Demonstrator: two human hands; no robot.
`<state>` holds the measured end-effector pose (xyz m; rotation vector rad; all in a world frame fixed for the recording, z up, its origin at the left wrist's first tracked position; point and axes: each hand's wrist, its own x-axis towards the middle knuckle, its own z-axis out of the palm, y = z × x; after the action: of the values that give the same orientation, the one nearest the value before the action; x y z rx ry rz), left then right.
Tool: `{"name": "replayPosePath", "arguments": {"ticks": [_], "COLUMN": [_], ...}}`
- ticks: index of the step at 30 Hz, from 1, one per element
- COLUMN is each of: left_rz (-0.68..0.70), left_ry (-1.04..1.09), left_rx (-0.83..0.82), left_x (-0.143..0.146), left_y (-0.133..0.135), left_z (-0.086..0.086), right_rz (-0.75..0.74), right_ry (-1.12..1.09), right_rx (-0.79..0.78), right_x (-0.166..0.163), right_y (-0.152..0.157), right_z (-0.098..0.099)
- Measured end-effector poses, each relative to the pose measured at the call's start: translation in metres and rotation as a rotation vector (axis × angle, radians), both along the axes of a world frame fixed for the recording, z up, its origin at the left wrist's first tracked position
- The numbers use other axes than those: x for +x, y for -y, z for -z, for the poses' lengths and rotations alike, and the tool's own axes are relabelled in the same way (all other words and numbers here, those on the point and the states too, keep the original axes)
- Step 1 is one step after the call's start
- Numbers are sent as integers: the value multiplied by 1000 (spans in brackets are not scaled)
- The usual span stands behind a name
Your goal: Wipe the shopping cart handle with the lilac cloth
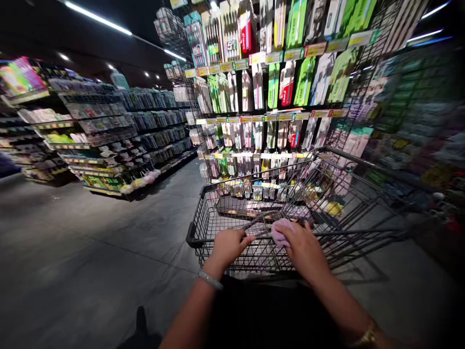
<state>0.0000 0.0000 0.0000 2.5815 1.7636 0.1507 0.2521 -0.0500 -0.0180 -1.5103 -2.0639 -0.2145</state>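
So the cart was standing side-on, and the wearer had both hands at its near edge. The right hand was gripping a bunched lilac cloth, fingers curled over the top of it. That cloth sat right at the near rim of the shopping cart, a bit in from the left corner (couldn't tell if it was actually pressed on the metal). The left hand was on the same near rim, closer to that left corner, fingers bent over; can't tell whether it was really gripping, since the fingertips were mostly hidden. A pale bracelet was on the left wrist and a gold band on the right.

Just beyond the cart's far edge stood a display rack, rows of packs hanging above price strips, with a red pack near the top edge and green ones around it. Off to the left, more shelves lined the gray floor, well apart from the cart.
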Motion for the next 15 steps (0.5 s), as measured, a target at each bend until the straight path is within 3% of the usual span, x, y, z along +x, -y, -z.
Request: {"name": "replayPosePath", "arguments": {"ticks": [4, 7, 11, 15], "left_rz": [-9, -14, -7, -23], "left_ry": [6, 18, 22, 21], "left_rx": [-17, -37, -23, 1], "left_x": [-3, -5, -6, -7], "left_y": [4, 6, 8, 9], "left_z": [-2, -3, -3, -1], "right_rz": [-135, -209, -66, -37], "right_ry": [33, 40, -3, 0], "right_rx": [6, 0, 23, 95], "right_x": [-28, -10, 19, -14], "right_y": [1, 3, 0, 1], "right_z": [6, 8, 7, 9]}}
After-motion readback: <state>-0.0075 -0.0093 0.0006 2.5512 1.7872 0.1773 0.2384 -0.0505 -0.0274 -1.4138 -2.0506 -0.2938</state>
